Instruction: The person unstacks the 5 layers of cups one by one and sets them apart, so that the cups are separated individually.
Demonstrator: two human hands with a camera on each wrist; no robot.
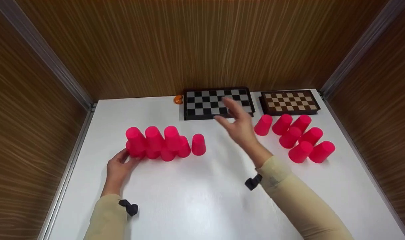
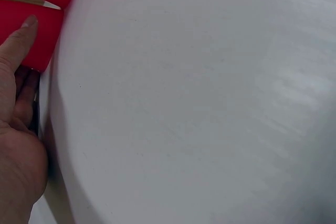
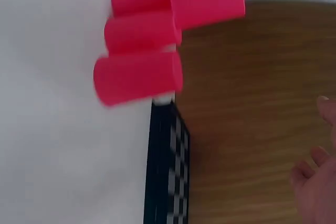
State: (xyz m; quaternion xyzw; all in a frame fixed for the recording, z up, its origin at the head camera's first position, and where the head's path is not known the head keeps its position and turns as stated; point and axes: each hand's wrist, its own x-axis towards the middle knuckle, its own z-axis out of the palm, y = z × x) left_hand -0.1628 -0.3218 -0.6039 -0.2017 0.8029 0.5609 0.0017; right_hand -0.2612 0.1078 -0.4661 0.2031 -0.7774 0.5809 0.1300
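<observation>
Pink cups stand mouth down in a row at the left of the table, with three upper cups (image 1: 172, 138) resting on the lower ones. My left hand (image 1: 117, 170) grips the leftmost lower cup (image 2: 47, 35), its thumb on the near side; the other fingers are partly hidden. At the row's right end stands a single-height cup (image 1: 198, 145), a small gap from its neighbour (image 1: 184, 147). My right hand (image 1: 240, 128) is raised in the air to the right of the row, fingers and thumb spread, holding nothing. The right wrist view is blurred.
Several more pink cups (image 1: 300, 151) stand in a cluster at the right. Behind are a black-and-grey chessboard (image 1: 204, 105), a smaller brown chessboard (image 1: 290, 101) and a small orange item (image 1: 178, 99). Wood-patterned panels (image 1: 202, 43) enclose the white table (image 1: 195, 200) at back and sides.
</observation>
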